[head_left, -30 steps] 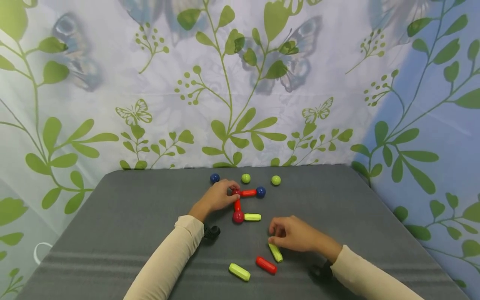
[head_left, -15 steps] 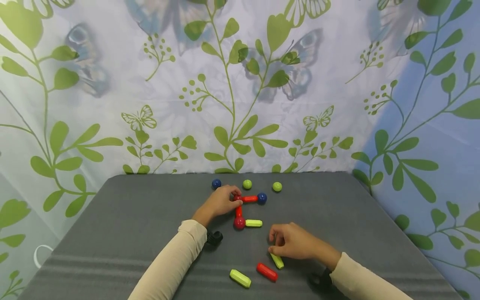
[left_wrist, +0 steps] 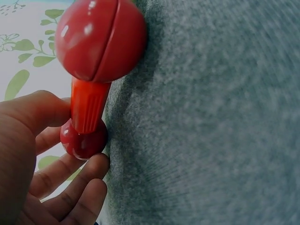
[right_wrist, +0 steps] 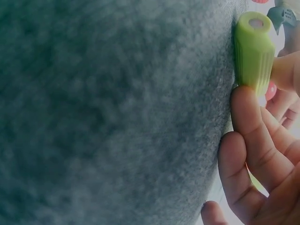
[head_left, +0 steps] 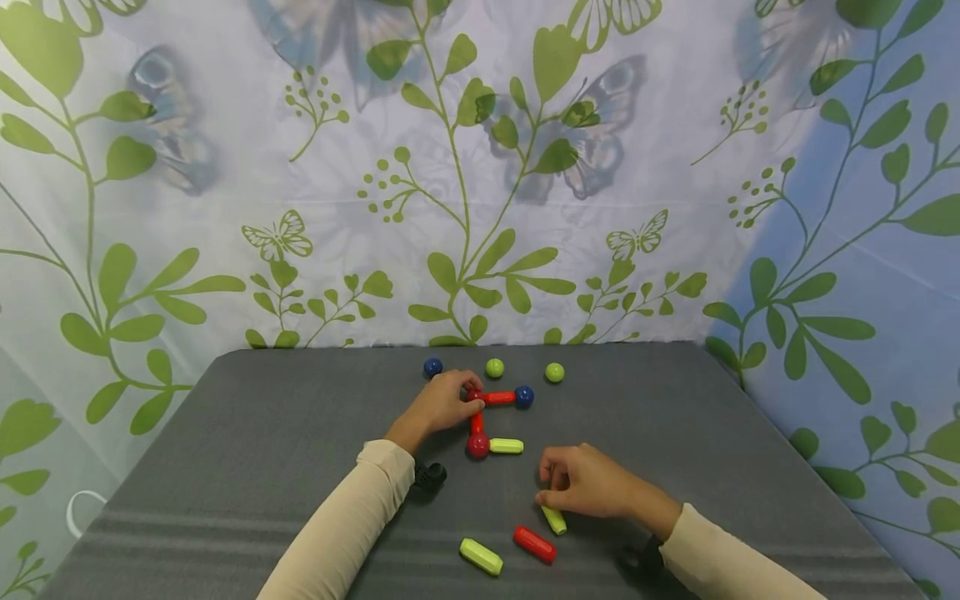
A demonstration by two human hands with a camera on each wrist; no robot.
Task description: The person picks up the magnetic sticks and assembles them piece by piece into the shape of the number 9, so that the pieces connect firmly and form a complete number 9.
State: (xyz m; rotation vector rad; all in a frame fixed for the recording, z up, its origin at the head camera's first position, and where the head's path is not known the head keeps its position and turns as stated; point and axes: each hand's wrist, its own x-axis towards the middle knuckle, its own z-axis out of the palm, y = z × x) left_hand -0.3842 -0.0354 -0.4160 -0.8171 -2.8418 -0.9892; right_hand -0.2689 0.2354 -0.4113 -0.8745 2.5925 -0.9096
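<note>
Clasps with the left hand [head_left: 438, 402], between thumb and fingers, a glossy red plastic ball [left_wrist: 83, 140] at the far corner of a joined frame, laid out on a table [head_left: 247, 467] covered in dark grey cloth. Runs from that corner toward the viewer along a ribbed red plastic rod [head_left: 477, 423] to a second red ball [head_left: 477, 445], marked with a seam in the left wrist view. Extends also rightward from the corner along another red rod [head_left: 499, 398] to a glossy dark blue ball [head_left: 524, 396]. Carries, on the right of the second red ball, a lime-yellow plastic rod [head_left: 506, 447].

Pinches with the right hand [head_left: 588, 481], well apart from the left, a separate ribbed lime rod [right_wrist: 253, 56], with a pale round spot in its end. Cannot tell whether raised off the cloth.

Includes, nearer the viewer, a loose red rod [head_left: 535, 544] just beside the pinched one, and left of that a loose lime rod [head_left: 481, 557]. Continues beyond the frame with a loose blue ball [head_left: 432, 367] and two lime-green balls [head_left: 554, 372], spaced along the far edge.

Ends behind the table in a pale fabric backdrop [head_left: 337, 192], printed with green leaves and butterflies.
</note>
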